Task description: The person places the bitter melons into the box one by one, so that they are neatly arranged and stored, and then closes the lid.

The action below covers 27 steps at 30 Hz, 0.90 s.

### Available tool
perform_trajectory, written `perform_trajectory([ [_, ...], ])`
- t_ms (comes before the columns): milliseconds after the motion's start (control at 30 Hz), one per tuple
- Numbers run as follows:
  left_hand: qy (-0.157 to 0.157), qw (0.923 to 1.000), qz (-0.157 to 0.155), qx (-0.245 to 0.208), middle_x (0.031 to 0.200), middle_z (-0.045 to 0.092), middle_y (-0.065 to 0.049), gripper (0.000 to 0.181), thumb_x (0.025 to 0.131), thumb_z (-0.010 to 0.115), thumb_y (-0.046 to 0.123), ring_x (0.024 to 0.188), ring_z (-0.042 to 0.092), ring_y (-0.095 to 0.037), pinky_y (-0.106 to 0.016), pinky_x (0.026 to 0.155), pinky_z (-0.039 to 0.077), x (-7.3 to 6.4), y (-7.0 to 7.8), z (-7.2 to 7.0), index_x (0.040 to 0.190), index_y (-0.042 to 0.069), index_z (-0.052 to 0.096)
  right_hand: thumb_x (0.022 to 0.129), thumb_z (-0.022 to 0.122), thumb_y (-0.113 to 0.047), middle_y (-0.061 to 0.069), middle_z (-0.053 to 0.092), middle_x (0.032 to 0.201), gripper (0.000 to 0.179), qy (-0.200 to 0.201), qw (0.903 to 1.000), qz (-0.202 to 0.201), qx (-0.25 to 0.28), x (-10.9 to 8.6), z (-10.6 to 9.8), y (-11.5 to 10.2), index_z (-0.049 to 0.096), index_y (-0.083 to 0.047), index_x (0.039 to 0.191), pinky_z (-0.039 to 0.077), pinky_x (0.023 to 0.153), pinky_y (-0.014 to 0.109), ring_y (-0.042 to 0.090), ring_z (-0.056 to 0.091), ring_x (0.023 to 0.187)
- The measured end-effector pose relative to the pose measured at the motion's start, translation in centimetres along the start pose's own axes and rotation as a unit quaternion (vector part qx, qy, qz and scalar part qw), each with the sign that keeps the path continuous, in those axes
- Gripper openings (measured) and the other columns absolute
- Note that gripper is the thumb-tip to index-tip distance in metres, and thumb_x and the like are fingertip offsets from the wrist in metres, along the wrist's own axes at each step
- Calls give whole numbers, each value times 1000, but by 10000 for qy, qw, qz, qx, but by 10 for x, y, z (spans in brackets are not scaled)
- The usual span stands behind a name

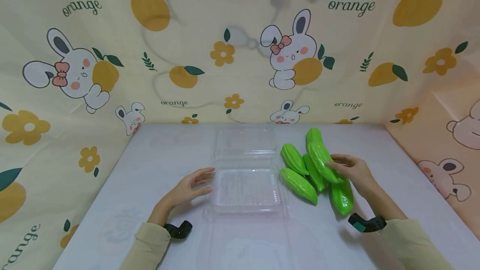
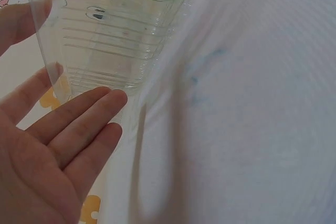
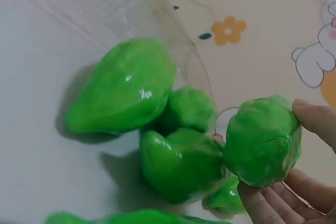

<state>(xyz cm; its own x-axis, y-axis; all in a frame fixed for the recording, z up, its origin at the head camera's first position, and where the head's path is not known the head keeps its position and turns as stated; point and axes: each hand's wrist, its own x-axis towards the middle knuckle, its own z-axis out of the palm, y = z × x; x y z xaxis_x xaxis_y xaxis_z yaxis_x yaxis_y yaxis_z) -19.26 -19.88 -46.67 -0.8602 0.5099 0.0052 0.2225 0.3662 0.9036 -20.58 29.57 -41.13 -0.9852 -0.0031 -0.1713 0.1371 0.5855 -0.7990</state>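
Observation:
An open, clear plastic clamshell box (image 1: 247,210) lies mid-table, its lid (image 1: 244,154) folded back toward the wall. My left hand (image 1: 195,184) is at the box's left edge, fingers loosely extended; the left wrist view shows its fingertips (image 2: 118,98) against or very near the clear wall. My right hand (image 1: 352,172) grips a long, glossy green toy vegetable (image 1: 320,155) between thumb and fingers, its blunt end facing the right wrist camera. Several similar green vegetables (image 1: 300,186) lie beneath and beside it, right of the box, one (image 1: 342,198) nearest me.
A white cloth covers the table (image 1: 123,203). A faint clear plastic outline (image 1: 247,245) lies in front of the box. Patterned fabric (image 1: 240,53) with rabbits and oranges hangs behind and along both sides.

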Motion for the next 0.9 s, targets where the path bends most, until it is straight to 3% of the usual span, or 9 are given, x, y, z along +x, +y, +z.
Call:
perform_trajectory([
  [133,-2,10000,-71,-43,152,39,-22,64,93,64,24,138,42,-41,-54,116,36,1,-1,1,148,6,34,92,59,-52,22,46,144,75,-92,9998,144,41,-1,5,-5,41,-2,144,48,87,15,0,52,106],
  [300,6,9999,-116,-71,152,39,-21,65,93,64,24,139,42,-40,-53,117,36,1,-1,1,148,6,34,92,57,-53,24,38,150,80,-328,9981,364,384,-2,11,-11,34,-2,148,45,109,48,34,42,133],
  [367,6,10000,-69,-67,152,39,-22,65,93,64,24,138,43,-40,-54,116,36,1,-1,1,148,5,34,93,57,-52,25,35,151,80,-401,9969,420,535,-2,13,-13,31,-1,149,38,115,56,38,37,137],
  [500,10,10000,-24,-78,152,39,-22,65,93,64,25,138,43,-41,-54,116,37,1,1,0,148,6,34,95,56,-47,27,29,154,80,-548,9942,443,813,-4,15,-16,25,1,151,31,119,58,40,31,141],
  [667,24,9998,-99,-145,152,40,-20,65,93,65,25,139,43,-39,-53,117,36,0,1,1,148,9,35,97,55,-43,24,19,160,79,-834,9892,477,1110,-5,18,-21,21,2,152,27,123,55,38,26,145],
  [800,36,9998,-110,-139,152,41,-19,65,92,66,26,139,43,-38,-52,117,36,0,0,2,148,10,36,98,53,-41,24,18,160,77,-1055,9865,481,1159,-7,20,-24,21,4,151,44,112,30,23,39,135],
  [900,42,9999,-112,-125,152,41,-19,66,92,66,26,138,44,-38,-53,117,36,0,0,2,148,9,36,99,52,-40,25,17,160,76,-1151,9850,418,1216,-7,22,-26,20,4,151,45,94,9,11,42,127],
])
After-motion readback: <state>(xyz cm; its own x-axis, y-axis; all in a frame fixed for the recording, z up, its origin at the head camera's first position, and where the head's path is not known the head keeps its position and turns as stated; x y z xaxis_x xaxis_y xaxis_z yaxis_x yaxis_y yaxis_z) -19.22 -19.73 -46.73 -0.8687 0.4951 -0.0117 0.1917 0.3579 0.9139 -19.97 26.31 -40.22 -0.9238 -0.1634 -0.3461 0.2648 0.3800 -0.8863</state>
